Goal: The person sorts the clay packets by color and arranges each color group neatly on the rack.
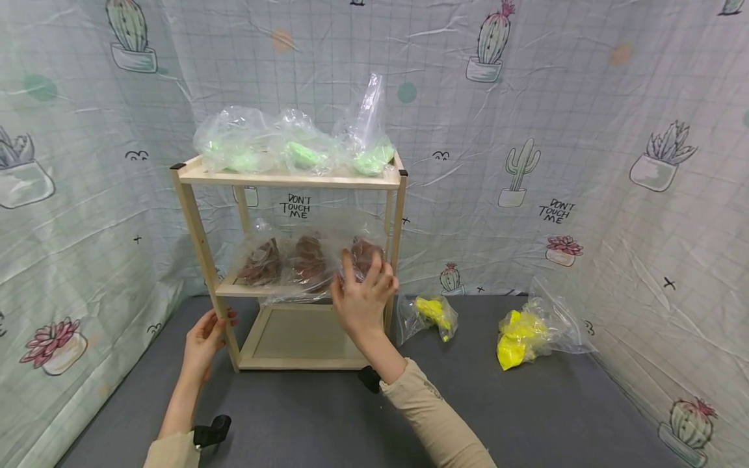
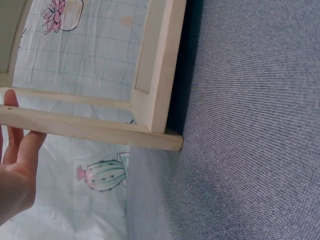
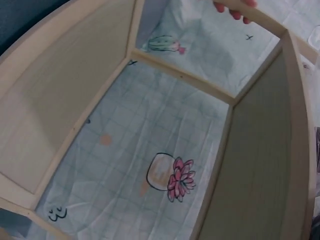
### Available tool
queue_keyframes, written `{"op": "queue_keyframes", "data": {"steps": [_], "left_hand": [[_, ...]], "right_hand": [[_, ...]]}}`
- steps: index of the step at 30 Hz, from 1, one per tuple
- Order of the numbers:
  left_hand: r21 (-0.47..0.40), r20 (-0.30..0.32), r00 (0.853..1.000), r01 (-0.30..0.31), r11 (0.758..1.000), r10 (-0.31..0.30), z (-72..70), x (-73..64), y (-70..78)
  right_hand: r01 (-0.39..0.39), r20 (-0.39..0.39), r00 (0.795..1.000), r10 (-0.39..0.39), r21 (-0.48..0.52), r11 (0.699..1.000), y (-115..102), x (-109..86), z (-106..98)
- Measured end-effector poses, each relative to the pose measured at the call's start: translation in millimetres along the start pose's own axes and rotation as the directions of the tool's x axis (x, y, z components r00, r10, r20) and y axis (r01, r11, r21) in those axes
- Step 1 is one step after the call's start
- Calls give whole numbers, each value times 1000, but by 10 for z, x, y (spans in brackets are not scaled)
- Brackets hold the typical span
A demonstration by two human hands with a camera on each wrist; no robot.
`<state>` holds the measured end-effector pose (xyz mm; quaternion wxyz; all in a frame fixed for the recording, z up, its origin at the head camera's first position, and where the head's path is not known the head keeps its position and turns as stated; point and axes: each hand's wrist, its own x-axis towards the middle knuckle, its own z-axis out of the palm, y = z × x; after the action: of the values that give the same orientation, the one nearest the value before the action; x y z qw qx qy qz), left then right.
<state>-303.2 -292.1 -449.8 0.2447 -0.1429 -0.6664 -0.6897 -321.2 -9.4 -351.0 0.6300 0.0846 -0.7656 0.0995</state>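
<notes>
A small wooden shelf rack (image 1: 201, 237) stands on the dark table. My left hand (image 1: 203, 338) grips its front left post low down. In the left wrist view the thumb and fingers of that hand (image 2: 19, 172) lie on either side of the post (image 2: 90, 131). My right hand (image 1: 365, 299) reaches to the middle shelf, its fingers spread and slightly bent over the rightmost clear bag with a brown item (image 1: 364, 252). Two more bags with brown items, one in the centre (image 1: 309, 257) and one at the left (image 1: 262, 263), sit beside it.
Three clear bags with light green items (image 1: 304, 155) lie on the top shelf. The bottom shelf (image 1: 298, 335) is bare. Right of the rack, two clear bags with yellow items, a smaller (image 1: 433, 311) and a larger (image 1: 521, 335), rest on the table (image 1: 304, 416). A patterned sheet (image 1: 468, 214) hangs around.
</notes>
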Motion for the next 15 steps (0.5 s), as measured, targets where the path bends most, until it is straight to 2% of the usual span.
{"op": "queue_keyframes", "data": {"steps": [4,5,10,15], "left_hand": [[-12,4,1000,9,1000,-9,4,-3,2],[11,-1,1000,25,1000,-25,8,-6,12],[5,-7,999,44,999,-44,17,-9,27],[3,-15,999,51,999,-51,27,-11,46]], "right_hand": [[41,19,999,-41,0,999,30,-55,27],[52,34,998,-52,2,999,39,-71,25],[92,105,990,-93,20,996,98,-139,-19],[122,115,985,-129,61,991,162,-201,-44]]}}
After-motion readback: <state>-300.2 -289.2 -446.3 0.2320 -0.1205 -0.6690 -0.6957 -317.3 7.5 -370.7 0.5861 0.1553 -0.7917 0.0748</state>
